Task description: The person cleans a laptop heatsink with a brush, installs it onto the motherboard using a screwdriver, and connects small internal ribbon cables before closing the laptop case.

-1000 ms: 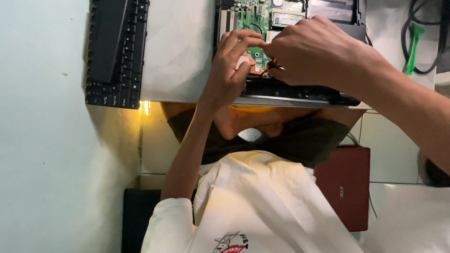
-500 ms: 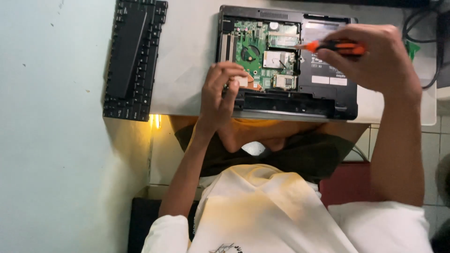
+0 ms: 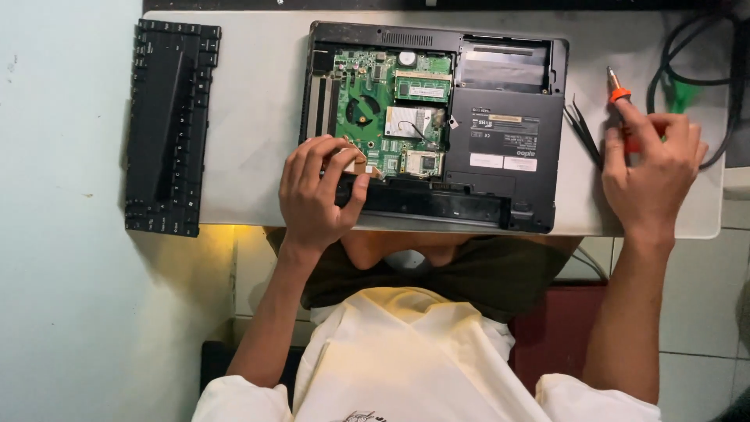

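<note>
Green circuit board lies under the left hand's curled, empty fingertips, while the right hand grips an orange screwdriver.

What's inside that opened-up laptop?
Inside the laptop a green circuit board shows, with a round fan and small cards. The left hand hides its near corner; a black panel covers the rest.

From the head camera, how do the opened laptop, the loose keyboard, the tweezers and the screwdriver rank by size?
1. Laptop, clearly largest.
2. Keyboard.
3. Tweezers and screwdriver: unsure, since the right hand covers most of the screwdriver.
</note>
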